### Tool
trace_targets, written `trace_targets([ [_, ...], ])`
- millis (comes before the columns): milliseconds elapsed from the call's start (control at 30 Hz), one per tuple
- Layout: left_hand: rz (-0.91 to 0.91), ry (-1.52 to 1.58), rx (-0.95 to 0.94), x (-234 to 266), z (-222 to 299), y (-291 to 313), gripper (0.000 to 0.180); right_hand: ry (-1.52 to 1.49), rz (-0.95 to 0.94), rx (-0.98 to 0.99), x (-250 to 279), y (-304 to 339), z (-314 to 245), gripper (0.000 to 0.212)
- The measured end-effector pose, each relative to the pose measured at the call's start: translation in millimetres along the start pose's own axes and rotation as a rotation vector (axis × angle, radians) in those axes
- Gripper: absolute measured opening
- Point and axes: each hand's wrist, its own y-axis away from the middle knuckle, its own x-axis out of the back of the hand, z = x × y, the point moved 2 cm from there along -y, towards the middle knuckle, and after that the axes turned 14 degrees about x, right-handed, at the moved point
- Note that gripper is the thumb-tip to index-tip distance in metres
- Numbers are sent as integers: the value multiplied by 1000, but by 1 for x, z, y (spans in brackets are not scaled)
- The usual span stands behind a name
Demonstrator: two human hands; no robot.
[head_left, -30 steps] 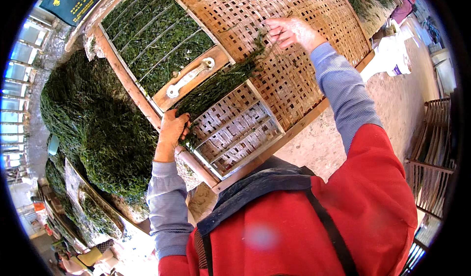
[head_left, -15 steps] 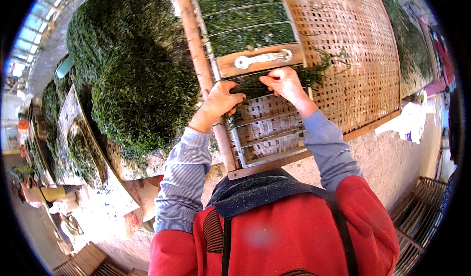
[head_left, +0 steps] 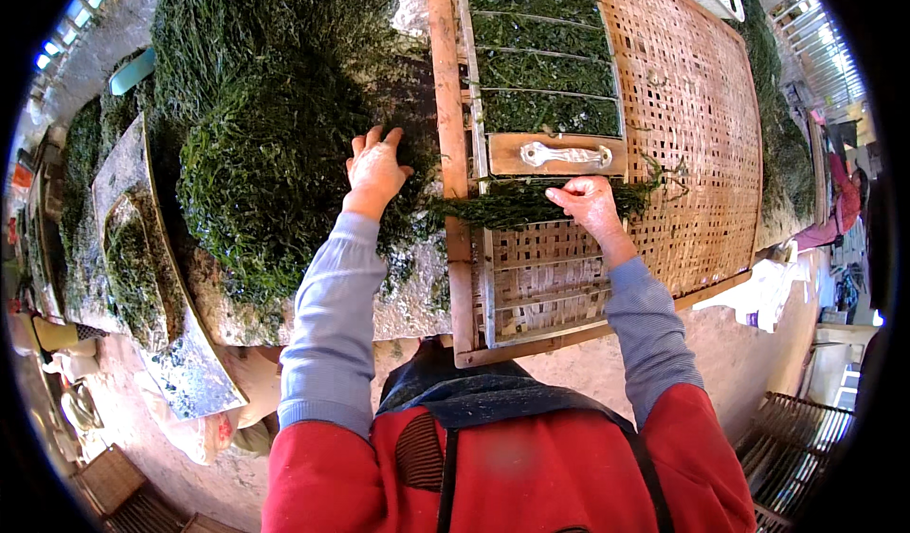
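In the head view: left hand spread wide, holding nothing visible, beside the green heap left of the slatted frame; right hand narrowed at the stringy green bundle across that frame, cannot tell if pinching, probably to keep it straight along the handled block.

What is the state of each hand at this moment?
Left hand: open, spread at the edge of the green pile.
Right hand: curled at the strip of greens; whether it holds any cannot be told.

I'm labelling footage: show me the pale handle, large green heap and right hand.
Pale handle (head_left: 567, 156): head view, middle of bar.
Large green heap (head_left: 265, 144): head view, its middle.
Right hand (head_left: 591, 203): head view, its back.
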Motion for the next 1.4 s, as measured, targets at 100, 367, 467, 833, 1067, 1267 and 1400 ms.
trace_targets([
  [100, -152, 37, -67, -29, -18, 2, 56, -48, -11, -87, -1, 0, 0, 35],
  [367, 57, 226, -279, -7, -39, 31, 29, -74, 16, -136, -1, 1, 9, 36],
  [467, 144, -40, -155, 1, -23, -16, 26, -60, 2, -160, 0, 0, 7, 36],
  [833, -282, 238, -627, -86, 30, 8, 37, -77, 32, -191, 3, 3, 5, 35],
  [1067, -234, 327, -693, -42, -17, 70, 41, -112, 12, -145, 0, 0, 5, 34],
  [1267, -30, 248, -544, -48, -62, 87, 31, -75, 27, -136, -1, 0, 10, 33],
  [1400, 129, 479, -222, -31, -37, 54, 25, -58, 37, -82, 1, 1, 9, 32],
])
